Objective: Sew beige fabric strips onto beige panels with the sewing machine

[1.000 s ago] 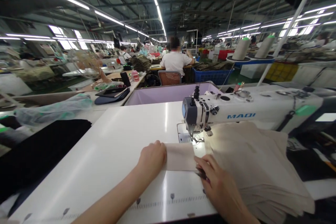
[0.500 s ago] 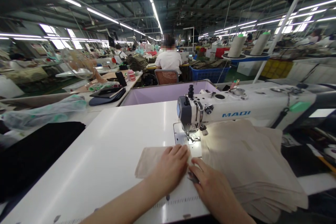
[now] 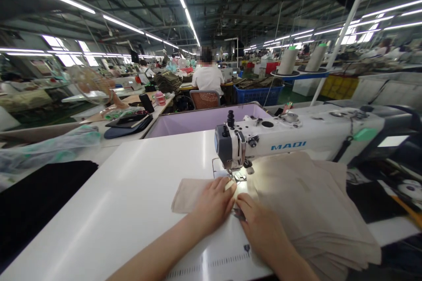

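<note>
The small beige cloth [image 3: 188, 194] lies flat on the white counter [image 3: 141, 193], its right end reaching towards the needle area of the sewing machine [image 3: 283, 140]. The left hand [image 3: 215, 202] rests palm down over its right part, hiding much of it; whether those fingers also pinch an edge, I cannot tell. The right hand [image 3: 262, 221] is curled around a small dark tool [image 3: 238, 214], mostly covered by the fingers, so its kind is hard to make out. The fingertips of the two hands nearly meet just in front of the lit presser foot [image 3: 240, 177]. Both forearms are cut off by the lower edge.

"MAQI" stands in blue on the machine's arm. A printed scale [image 3: 217, 263] runs along the counter's near edge, partly behind the forearms, its marks too small to read. The screen [image 3: 393, 141] at far right is washed out white.

Right of the hands, a beige fabric pile [image 3: 310, 202] fills the space below the machine's arm, its near layers fanned. Black fabric [image 3: 42, 202] lies at left, cut off by the frame. Beyond the counter are a lilac bin [image 3: 198, 119], a blue basket [image 3: 259, 95] and a seated co-worker [image 3: 208, 80], seen from behind. Two thread cones [image 3: 287, 61] stand upper right, beside a slanting white pole [image 3: 343, 35].
</note>
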A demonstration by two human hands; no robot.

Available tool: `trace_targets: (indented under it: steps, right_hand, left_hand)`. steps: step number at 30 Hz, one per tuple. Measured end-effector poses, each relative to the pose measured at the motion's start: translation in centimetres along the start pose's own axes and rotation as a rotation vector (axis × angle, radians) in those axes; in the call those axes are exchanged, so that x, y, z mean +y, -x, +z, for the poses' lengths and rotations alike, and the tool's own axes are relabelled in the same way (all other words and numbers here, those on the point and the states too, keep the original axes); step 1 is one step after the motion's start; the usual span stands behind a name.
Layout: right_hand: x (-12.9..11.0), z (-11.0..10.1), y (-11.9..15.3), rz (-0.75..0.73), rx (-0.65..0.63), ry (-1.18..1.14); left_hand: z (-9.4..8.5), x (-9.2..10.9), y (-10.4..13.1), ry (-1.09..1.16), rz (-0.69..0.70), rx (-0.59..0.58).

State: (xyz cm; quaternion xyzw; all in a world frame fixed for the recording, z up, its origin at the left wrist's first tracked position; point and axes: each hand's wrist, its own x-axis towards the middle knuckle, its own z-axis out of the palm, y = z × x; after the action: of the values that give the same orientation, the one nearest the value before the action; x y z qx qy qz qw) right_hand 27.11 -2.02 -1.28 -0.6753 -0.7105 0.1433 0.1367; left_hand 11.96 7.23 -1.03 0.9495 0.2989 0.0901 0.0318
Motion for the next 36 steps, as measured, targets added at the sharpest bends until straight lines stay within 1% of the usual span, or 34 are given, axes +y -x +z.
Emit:
trace_targets:
  steps: [8,18,28,32,36]
  right_hand:
    - [0.1,0.2,-0.2,0.006,-0.004,0.023]
    - [0.2,0.2,-0.1,0.003,-0.001,0.022]
    - [0.2,-0.1,-0.6,0.0,-0.025,0.061]
    - [0.4,0.0,0.0,-0.034,-0.051,0.061]
    - [0.3,0.1,0.9,-0.043,-0.105,0.091]
  left_hand:
    - [-0.3,-0.2,-0.2,-0.005,0.012,-0.008]
    - [0.6,-0.5,0.2,0.018,0.022,0.031]
    - [0.2,-0.7,-0.1,0.004,0.03,0.031]
    - [0.5,0.0,0.9,-0.025,0.057,0.047]
    - [0.1,1.2,2.6,0.052,0.143,0.014]
